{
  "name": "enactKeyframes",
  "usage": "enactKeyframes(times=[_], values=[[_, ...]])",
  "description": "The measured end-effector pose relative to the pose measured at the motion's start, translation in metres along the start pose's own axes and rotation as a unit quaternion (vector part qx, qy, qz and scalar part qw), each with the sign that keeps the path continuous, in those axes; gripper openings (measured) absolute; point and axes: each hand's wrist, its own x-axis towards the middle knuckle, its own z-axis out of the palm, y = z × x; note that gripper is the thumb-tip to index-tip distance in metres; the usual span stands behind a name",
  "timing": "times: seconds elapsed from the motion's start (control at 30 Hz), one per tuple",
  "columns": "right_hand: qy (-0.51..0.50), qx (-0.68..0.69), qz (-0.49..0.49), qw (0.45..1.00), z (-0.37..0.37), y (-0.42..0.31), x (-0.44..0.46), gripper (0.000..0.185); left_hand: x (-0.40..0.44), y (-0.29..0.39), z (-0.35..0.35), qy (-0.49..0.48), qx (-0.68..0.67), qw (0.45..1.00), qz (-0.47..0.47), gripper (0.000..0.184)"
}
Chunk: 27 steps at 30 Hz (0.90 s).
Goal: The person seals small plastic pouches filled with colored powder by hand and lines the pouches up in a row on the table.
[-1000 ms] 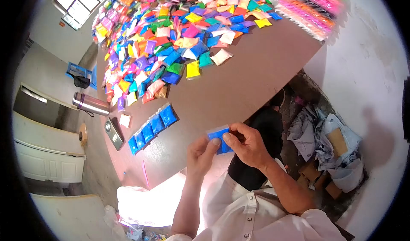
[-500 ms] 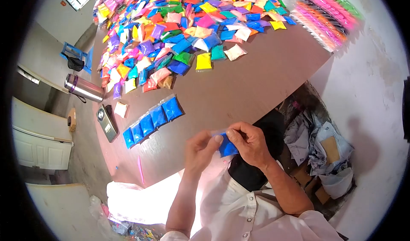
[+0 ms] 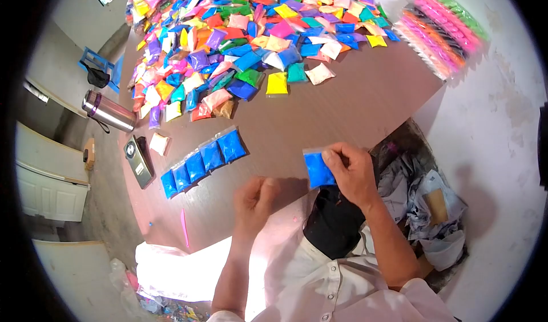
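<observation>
- Across the brown table (image 3: 354, 105), straight into the heap of colourful packets (image 3: 245, 37)!
- Down to the row of blue packets (image 3: 195, 166).
- Over to the right hand (image 3: 333, 161), pinching a single blue packet (image 3: 317, 171) by one side, up near the table's edge.
- Across to the left hand (image 3: 253, 202): curled, apparently holding nothing; can't tell whether fully closed.
- Back to that packet: looks light, soft, probably slick; best gripped by the clear margin (image 3: 313, 150), never squeezed hard mid-belly.

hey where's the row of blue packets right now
In the head view, the row of blue packets lies on the table, left of centre, between the colourful pile and the left hand.
</observation>
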Motion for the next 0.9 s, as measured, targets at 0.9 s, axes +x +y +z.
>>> enactKeyframes(times=[0.9], values=[[0.066, 0.037, 0.032, 0.997, -0.018, 0.036, 0.026, 0.03, 0.029, 0.027, 0.009, -0.106, 0.412, 0.853, 0.302, 0.046]])
